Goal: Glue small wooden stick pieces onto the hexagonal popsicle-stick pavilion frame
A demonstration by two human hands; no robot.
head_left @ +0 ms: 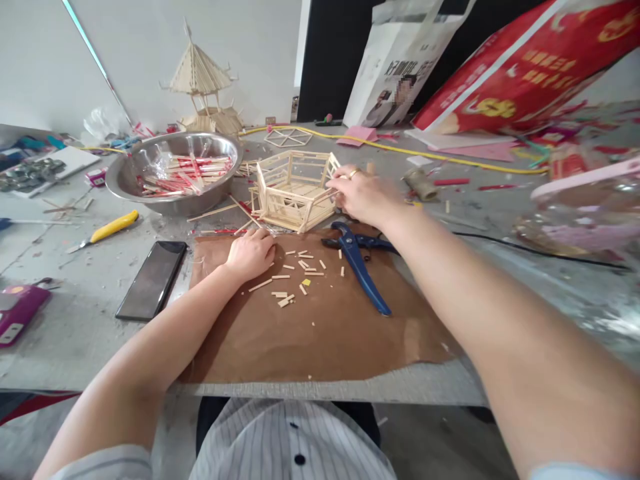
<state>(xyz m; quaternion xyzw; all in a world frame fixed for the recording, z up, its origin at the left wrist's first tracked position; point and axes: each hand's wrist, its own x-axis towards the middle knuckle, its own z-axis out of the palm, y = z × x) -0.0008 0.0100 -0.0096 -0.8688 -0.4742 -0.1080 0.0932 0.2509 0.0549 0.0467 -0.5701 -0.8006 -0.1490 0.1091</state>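
A small hexagonal frame of light wooden sticks [295,190] stands at the far edge of a brown paper sheet [320,333]. My right hand [363,195], a ring on one finger, is at the frame's right side with fingers pinched against its sticks. My left hand [251,255] rests curled on the brown sheet just in front of the frame, fingers closed; what they hold, if anything, is hidden. Several short cut stick pieces [295,277] lie scattered to its right. Blue-handled cutters [361,265] lie on the sheet below my right hand.
A steel bowl [175,170] of red-and-white sticks sits behind left. A black phone [153,279], a yellow-handled knife [107,230] and a purple box [17,310] lie left. A stick pagoda model [203,87], bags, a yellow cable [425,152] and clutter stand behind and right.
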